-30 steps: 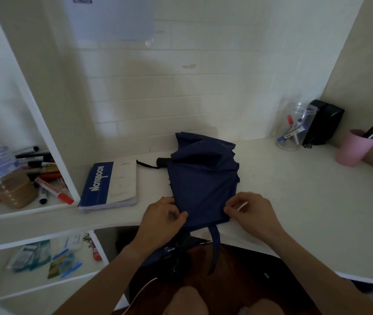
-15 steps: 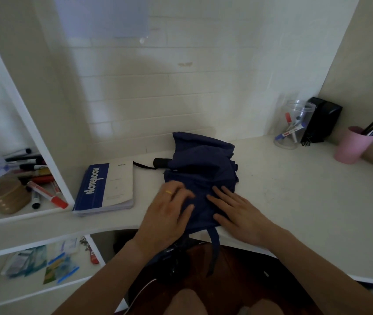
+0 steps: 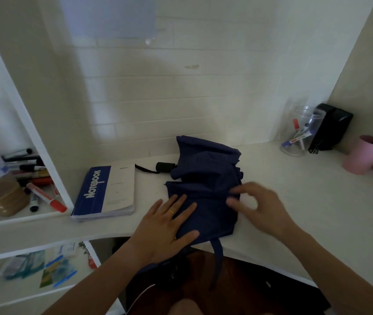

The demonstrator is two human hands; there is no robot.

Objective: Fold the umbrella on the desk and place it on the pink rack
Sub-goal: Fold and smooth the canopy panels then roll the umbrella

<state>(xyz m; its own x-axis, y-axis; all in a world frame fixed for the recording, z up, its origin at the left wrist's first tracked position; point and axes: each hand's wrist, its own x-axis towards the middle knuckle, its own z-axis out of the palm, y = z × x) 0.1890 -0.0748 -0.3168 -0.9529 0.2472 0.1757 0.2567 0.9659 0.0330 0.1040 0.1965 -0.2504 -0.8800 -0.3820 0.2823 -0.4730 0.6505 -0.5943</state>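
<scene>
Since half a second ago the right hand [image 3: 258, 208] has slid off the middle of the navy umbrella [image 3: 206, 189] to its right edge, where thumb and fingertips now curl toward a fabric fold; motion blur hides whether they actually pinch it. That umbrella lies collapsed but loose on the white desk [image 3: 294, 201], near the front edge, its black handle [image 3: 166, 167] pointing left with a cord trailing toward the notebook [image 3: 108, 192], and its closing strap [image 3: 217, 255] hanging over the desk's lip. On the near left part of the canopy the left hand [image 3: 165, 230] lies flat, fingers spread, a ring on one; it likely pins the cloth so the pleats stay put while the other hand gathers the next one. Folding looks only partly done, since the canopy is bunched, not rolled. Farther right stand a clear jar [image 3: 301, 133] of markers and a pink cup [image 3: 363, 155]; no pink rack shows.
</scene>
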